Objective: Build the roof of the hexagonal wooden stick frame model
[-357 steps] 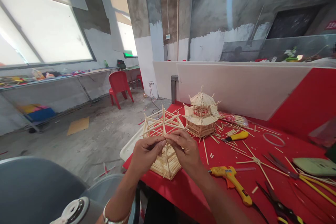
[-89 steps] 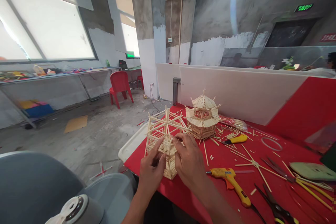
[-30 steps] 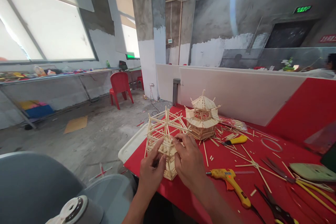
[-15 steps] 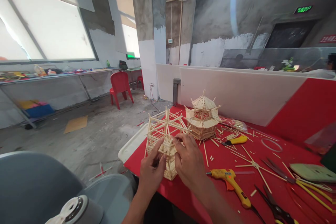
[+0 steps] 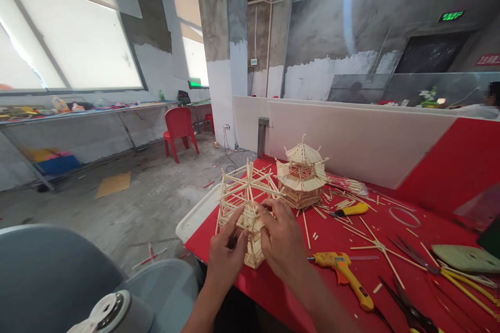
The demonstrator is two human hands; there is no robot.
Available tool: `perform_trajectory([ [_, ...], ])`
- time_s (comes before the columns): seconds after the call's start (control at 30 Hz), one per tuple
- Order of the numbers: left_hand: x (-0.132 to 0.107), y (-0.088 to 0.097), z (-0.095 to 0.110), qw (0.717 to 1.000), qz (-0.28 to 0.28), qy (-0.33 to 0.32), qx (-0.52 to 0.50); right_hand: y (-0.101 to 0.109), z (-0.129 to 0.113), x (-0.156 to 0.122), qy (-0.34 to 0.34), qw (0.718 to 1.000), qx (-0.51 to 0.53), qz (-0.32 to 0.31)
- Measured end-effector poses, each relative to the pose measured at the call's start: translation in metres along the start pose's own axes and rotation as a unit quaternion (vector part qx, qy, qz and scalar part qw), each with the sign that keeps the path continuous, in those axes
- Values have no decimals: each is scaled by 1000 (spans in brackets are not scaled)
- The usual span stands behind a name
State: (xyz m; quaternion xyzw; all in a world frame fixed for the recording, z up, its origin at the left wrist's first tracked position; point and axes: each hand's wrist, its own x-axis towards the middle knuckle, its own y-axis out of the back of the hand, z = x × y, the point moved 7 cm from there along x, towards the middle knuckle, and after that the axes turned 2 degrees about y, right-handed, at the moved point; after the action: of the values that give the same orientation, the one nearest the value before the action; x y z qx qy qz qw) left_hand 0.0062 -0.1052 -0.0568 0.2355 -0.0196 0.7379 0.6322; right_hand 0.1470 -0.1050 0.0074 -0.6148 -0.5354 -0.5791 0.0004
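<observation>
A pavilion model of thin wooden sticks (image 5: 250, 187) stands at the near left corner of the red table, its upper part an open frame of crossed sticks. My left hand (image 5: 228, 250) grips its near left side, with thumb and fingers bent. On the near right side, my right hand (image 5: 279, 229) has its fingers curled against the sticks. Both hands cover part of the lower frame, and the exact fingertip contact is hidden. Just behind stands a second stick pavilion (image 5: 302, 179) with filled-in roofs, apart from my hands.
Right of my hands lie a yellow glue gun (image 5: 339, 270), a yellow utility knife (image 5: 353, 209), black pliers (image 5: 410, 304), scissors (image 5: 422, 257) and loose sticks (image 5: 378, 244). A white partition (image 5: 332, 135) borders the table's back. At left are a grey chair (image 5: 50, 276) and a cup (image 5: 121, 312).
</observation>
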Motion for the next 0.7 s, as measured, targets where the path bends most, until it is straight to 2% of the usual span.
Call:
perform_trajectory([
  [0.23, 1, 0, 0, 1000, 5, 7, -13, -2, 2, -2, -7, 1000, 11, -2],
  [0.4, 0, 3, 5, 999, 25, 6, -26, 1, 4, -6, -20, 999, 31, 24],
  [0.57, -8, 17, 7, 992, 113, 24, -45, 13, 10, -19, -47, 993, 71, 79],
  [0.7, -18, 36, -10, 970, 209, 89, -86, 19, 17, -37, -67, 990, 94, 84],
])
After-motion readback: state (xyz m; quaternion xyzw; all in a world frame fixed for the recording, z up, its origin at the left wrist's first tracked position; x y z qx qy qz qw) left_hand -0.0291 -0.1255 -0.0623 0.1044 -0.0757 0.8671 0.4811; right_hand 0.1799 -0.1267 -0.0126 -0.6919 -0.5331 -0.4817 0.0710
